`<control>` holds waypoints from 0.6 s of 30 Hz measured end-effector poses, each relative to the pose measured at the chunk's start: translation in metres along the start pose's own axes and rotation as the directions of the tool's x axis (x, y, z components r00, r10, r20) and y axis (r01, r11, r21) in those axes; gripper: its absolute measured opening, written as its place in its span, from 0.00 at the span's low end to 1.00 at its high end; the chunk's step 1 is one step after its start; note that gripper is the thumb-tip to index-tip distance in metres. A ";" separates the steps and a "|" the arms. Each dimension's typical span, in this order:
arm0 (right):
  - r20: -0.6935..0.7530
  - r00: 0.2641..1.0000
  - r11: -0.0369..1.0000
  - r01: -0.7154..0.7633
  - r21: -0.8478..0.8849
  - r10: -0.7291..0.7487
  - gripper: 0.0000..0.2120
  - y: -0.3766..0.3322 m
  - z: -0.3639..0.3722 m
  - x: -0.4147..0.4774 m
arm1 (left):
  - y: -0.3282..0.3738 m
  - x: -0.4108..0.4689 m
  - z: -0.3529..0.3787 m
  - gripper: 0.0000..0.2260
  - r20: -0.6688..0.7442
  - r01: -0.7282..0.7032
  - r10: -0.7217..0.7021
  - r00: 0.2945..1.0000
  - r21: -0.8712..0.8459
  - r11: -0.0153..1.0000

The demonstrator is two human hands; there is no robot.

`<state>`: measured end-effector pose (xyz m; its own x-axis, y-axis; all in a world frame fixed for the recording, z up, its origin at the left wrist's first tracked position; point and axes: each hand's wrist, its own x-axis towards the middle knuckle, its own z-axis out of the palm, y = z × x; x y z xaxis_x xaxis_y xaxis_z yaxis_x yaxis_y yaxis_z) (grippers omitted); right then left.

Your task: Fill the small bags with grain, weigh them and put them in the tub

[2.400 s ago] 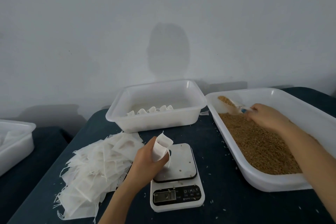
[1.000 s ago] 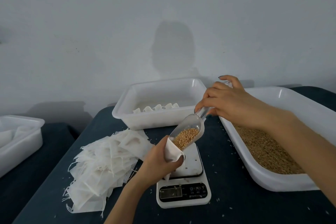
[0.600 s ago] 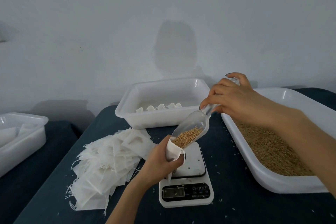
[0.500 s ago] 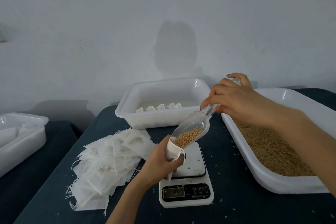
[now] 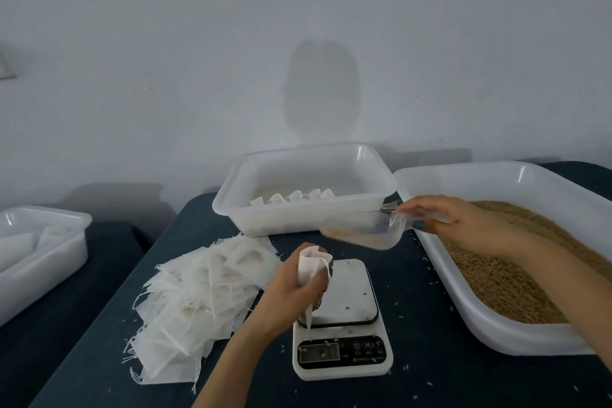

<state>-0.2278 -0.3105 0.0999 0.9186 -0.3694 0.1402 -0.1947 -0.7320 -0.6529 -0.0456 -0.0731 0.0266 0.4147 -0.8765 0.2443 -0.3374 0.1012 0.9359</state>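
My left hand (image 5: 290, 288) grips a small white bag (image 5: 309, 270) upright over the left edge of the white kitchen scale (image 5: 341, 318); grain shows through its side. My right hand (image 5: 453, 220) holds a clear plastic scoop (image 5: 361, 232) by its handle, nearly level, between the bag and the big tub of brown grain (image 5: 503, 278); only a few grains lie in it. The white tub (image 5: 304, 189) behind the scale holds a row of filled bags (image 5: 291, 197).
A heap of flat empty bags (image 5: 202, 295) lies left of the scale on the dark blue table (image 5: 427, 384). Another white tub (image 5: 36, 255) stands at the far left on a separate surface. Loose grains are scattered round the scale.
The scoop has tipped its grain into the bag and pulled back to the right, away from the bag's mouth. My left hand still holds the bag, now lower, at the scale.
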 end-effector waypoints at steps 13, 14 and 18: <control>-0.441 0.775 0.848 -0.527 -0.054 0.453 0.14 0.059 -0.014 -0.008 | 0.007 0.036 -0.015 0.17 -0.087 -0.090 0.128 0.988 0.356 0.930; -0.437 0.770 0.828 -0.553 -0.095 0.464 0.14 0.062 -0.016 -0.010 | 0.007 0.039 -0.013 0.16 -0.093 -0.111 0.150 0.984 0.335 0.936; -0.285 0.773 0.693 -0.635 -0.342 0.567 0.13 0.070 -0.019 -0.017 | -0.008 0.040 -0.008 0.16 -0.093 -0.119 0.156 0.983 0.319 0.940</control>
<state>-0.2634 -0.3666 0.0658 0.5015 -0.8637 -0.0501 -0.8356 -0.4685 -0.2869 -0.0191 -0.1055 0.0307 0.4342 -0.8022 0.4099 -0.6362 0.0491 0.7700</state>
